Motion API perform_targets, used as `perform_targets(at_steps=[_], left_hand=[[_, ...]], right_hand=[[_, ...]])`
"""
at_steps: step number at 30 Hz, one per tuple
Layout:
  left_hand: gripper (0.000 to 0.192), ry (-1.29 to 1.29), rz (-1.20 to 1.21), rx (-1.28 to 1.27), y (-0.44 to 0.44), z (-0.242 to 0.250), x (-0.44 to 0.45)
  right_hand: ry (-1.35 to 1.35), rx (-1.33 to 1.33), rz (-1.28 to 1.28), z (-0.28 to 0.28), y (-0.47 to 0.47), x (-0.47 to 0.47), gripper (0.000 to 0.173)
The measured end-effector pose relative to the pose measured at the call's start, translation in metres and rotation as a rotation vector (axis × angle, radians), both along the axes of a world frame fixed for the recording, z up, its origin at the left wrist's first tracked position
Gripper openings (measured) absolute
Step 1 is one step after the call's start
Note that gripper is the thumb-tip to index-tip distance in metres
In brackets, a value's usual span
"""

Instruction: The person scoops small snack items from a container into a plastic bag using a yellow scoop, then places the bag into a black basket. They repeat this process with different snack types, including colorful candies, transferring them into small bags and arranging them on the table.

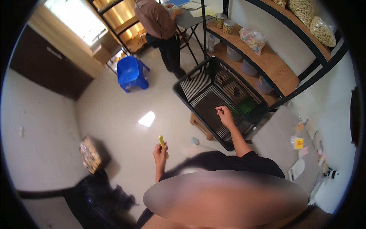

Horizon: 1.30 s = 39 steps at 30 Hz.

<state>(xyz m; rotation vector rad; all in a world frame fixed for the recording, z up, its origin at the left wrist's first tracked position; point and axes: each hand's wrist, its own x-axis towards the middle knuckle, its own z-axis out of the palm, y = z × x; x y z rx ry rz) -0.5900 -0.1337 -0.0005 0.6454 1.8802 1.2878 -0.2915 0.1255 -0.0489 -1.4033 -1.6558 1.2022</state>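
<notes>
Low in front of me, my left hand (160, 152) is closed around a yellow handle (161, 140) of some tool; its lower end shows pale below the fingers, and its kind cannot be told. My right hand (225, 114) is over a large black plastic basket (200, 122) with slatted walls, its fingers curled and thumb near the fingertips; nothing can be made out between them. The basket rests tilted in view on a tan stool (201, 127). Dark and green areas show through its far wall.
Beyond the basket, a black-framed shelf (281, 73) holds candy jars (228, 27), a bag of wrapped sweets (253, 38) and tubs. A blue plastic stool (131, 73) stands on the floor. Another person (160, 25) stands at a folding table (188, 18). A white scale (297, 169) lies on the right surface.
</notes>
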Motion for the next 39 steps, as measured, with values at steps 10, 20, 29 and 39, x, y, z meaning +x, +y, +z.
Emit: perform_targets(at_steps=[10, 20, 29, 39], left_hand=[[0.025, 0.22, -0.179, 0.004, 0.109, 0.023, -0.128], [0.049, -0.034, -0.623, 0.104, 0.256, 0.021, -0.177], [0.05, -0.121, -1.19, 0.159, 0.391, 0.039, -0.22], [0.043, -0.089, -1.519, 0.293, 0.502, 0.036, -0.159]], right_hand=[[0.101, 0.099, 0.2, 0.015, 0.038, -0.164, 0.015], [0.328, -0.136, 0.31, 0.054, 0.057, -0.291, 0.03], [0.372, -0.095, -0.166, 0.076, 0.096, -0.33, 0.026], [0.328, 0.072, -0.963, 0.061, 0.081, -0.249, 0.026]])
